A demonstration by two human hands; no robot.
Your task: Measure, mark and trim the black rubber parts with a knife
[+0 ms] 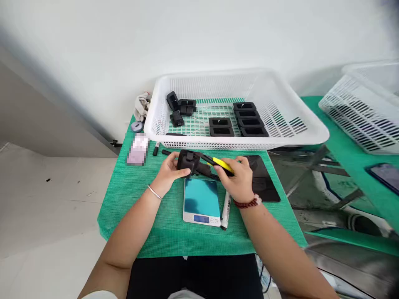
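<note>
My left hand (170, 171) is closed around a black moulded part (186, 161), held above the far edge of a small digital scale (202, 197). In my right hand (238, 178) is a yellow-and-black utility knife (222, 163), its front end pointing left at the part's right side. Whether the blade touches the part I cannot tell. Under the knife lies a dark object (204, 169), partly hidden. A white marker (226, 209) rests beside the scale, below my right hand. Right of that hand is a flat black panel (263, 180), partly covered by it.
A white plastic basket (237, 143) stands behind my hands, with black parts (249, 120) inside. Left of it are a light cloth (141, 107), a round lidded thing (136, 126) and a blurred pinkish item (138, 150). Another basket (364, 108) and a phone (385, 174) lie at right.
</note>
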